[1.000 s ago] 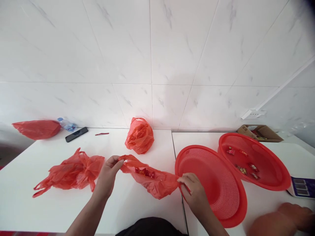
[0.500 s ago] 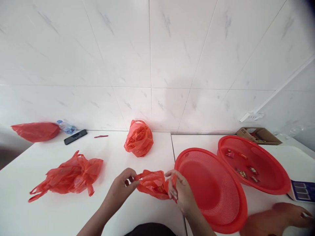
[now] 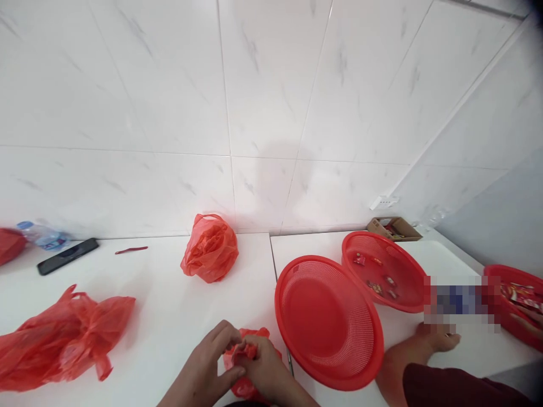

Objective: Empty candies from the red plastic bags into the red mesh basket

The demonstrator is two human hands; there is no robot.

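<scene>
Close to my body, both hands are together at the top of a thin red plastic bag [image 3: 246,387]. My left hand [image 3: 207,362] pinches the gathered bag with its fingertips, its thumb against my other hand. Wrapped round the twisted neck of the bag, my right hand [image 3: 267,367] is closed. What lies inside the bag is hidden by my hands. Just to the right stands an oval red plastic basket [image 3: 314,299] with nothing in it. Behind, against the wall, sits a filled red plastic bag [image 3: 210,249].
More red bags [image 3: 80,333] lie at left, near a phone [image 3: 68,256], water bottle [image 3: 44,236] and thin red strip [image 3: 131,250]. A second red basket [image 3: 382,265] holds several wrapped pieces. A co-worker's arm [image 3: 407,356] reaches in at right, near another filled basket [image 3: 494,277] and a cardboard box [image 3: 394,228].
My hands have come together and closer to my body, gathering the bag's mouth. The view has turned right, bringing in another filled basket. The co-worker's arm now reaches farther over the table.
</scene>
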